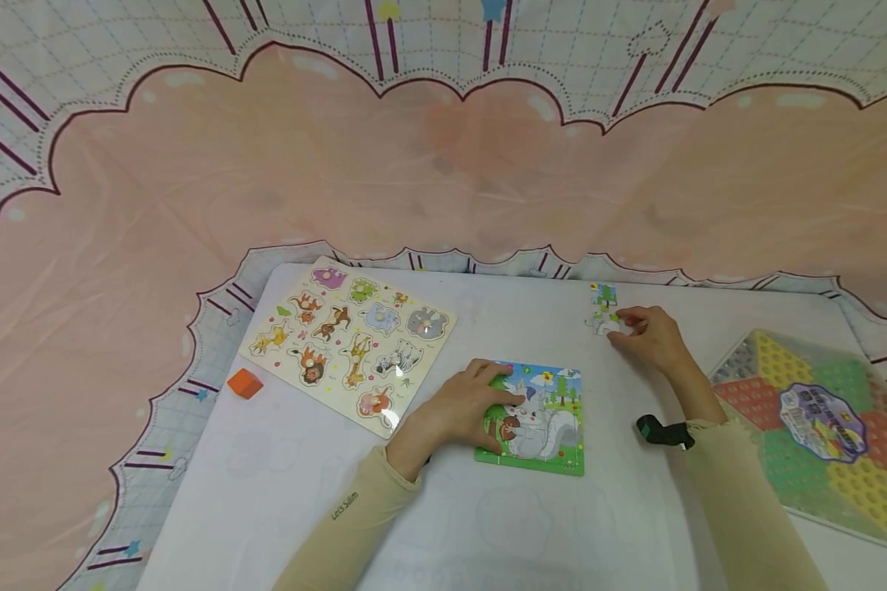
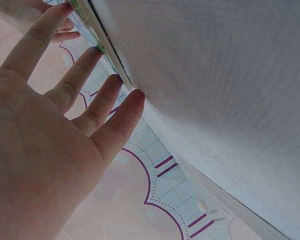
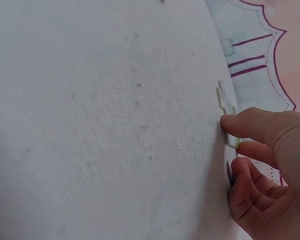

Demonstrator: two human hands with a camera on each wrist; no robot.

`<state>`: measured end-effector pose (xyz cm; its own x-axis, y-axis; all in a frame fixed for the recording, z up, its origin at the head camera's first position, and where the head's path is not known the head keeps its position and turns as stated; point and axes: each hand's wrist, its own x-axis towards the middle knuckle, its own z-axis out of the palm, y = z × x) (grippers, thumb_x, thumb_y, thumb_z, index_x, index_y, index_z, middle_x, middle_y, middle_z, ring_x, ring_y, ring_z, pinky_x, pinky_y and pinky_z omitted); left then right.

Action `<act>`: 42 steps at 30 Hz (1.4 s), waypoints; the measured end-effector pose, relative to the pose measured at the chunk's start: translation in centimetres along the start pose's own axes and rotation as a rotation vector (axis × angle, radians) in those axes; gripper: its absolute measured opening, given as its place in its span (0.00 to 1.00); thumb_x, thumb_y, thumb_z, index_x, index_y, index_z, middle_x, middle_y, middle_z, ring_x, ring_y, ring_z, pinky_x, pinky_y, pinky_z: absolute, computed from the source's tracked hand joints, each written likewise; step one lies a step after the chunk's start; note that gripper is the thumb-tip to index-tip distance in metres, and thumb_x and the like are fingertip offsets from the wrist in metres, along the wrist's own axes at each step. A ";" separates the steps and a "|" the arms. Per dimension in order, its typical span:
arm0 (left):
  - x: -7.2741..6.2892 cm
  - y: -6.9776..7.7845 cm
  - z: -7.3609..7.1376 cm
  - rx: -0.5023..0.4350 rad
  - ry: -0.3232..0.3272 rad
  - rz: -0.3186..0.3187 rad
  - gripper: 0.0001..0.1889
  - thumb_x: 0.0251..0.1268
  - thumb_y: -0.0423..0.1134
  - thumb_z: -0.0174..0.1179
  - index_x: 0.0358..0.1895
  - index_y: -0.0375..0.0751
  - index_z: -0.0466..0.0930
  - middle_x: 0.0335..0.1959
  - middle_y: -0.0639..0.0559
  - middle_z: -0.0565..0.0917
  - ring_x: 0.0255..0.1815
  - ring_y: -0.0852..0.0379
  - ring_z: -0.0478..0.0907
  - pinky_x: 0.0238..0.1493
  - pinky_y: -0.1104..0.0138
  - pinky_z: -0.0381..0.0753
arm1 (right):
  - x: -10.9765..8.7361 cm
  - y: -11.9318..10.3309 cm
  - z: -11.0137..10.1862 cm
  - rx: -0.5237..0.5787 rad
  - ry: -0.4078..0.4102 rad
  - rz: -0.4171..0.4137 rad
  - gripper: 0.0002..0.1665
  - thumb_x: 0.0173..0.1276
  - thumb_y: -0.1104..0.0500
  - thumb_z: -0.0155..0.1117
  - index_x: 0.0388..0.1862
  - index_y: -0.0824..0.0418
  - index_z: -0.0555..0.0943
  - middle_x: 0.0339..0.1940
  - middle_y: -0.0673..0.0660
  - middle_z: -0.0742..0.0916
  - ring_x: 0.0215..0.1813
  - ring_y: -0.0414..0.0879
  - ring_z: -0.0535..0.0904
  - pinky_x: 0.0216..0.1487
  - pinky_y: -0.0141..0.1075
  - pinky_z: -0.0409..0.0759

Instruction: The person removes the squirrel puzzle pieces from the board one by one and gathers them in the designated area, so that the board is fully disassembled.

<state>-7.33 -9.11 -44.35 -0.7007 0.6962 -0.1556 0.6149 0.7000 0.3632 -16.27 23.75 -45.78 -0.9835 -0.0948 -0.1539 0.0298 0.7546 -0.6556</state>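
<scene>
A jigsaw puzzle (image 1: 543, 423) with a squirrel picture lies flat at the middle of the table. My left hand (image 1: 467, 402) rests on its left side with the fingers spread. In the left wrist view, straight fingers (image 2: 85, 70) touch the board's edge. Farther back and to the right, my right hand (image 1: 656, 338) holds a grey-and-green puzzle piece (image 1: 602, 323) between thumb and fingertips. That puzzle piece (image 3: 230, 132) appears edge-on in the right wrist view. Just behind it lies a blue-and-green puzzle piece (image 1: 604, 294); whether the two pieces are joined is unclear.
An animal peg board (image 1: 443, 328) lies at the left, with an orange block (image 1: 245, 383) beside it. A boxed star-shaped game board (image 1: 772, 361) lies at the right. A patterned cloth (image 1: 443, 180) hangs behind the white table (image 1: 517, 533).
</scene>
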 end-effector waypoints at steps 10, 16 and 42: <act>0.1 -0.1 0.1 0.003 -0.004 0.000 0.40 0.40 0.59 0.78 0.64 0.59 0.79 0.73 0.49 0.64 0.71 0.49 0.58 0.67 0.58 0.67 | 0.1 0.1 0.0 -0.002 0.000 -0.019 0.27 0.66 0.59 0.67 0.59 0.74 0.77 0.46 0.70 0.79 0.44 0.59 0.75 0.41 0.41 0.74; 0.1 -0.1 0.2 0.000 -0.004 0.001 0.41 0.40 0.60 0.78 0.64 0.59 0.79 0.73 0.48 0.64 0.71 0.49 0.58 0.67 0.59 0.68 | -0.1 0.3 -0.1 0.016 -0.005 -0.016 0.28 0.66 0.58 0.67 0.60 0.74 0.76 0.47 0.69 0.78 0.44 0.58 0.74 0.42 0.42 0.73; 0.2 -0.2 0.2 -0.043 -0.008 0.006 0.40 0.40 0.57 0.79 0.64 0.57 0.79 0.73 0.47 0.64 0.72 0.47 0.57 0.67 0.57 0.67 | -12.4 -3.6 5.5 0.040 -0.123 -0.399 0.26 0.50 0.55 0.82 0.49 0.62 0.87 0.38 0.51 0.75 0.36 0.41 0.69 0.33 0.30 0.71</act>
<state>-7.48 -9.11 -44.65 -0.6944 0.7014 -0.1606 0.6023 0.6887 0.4036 -3.23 18.62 -45.54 -0.8910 -0.4529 0.0322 -0.3396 0.6179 -0.7092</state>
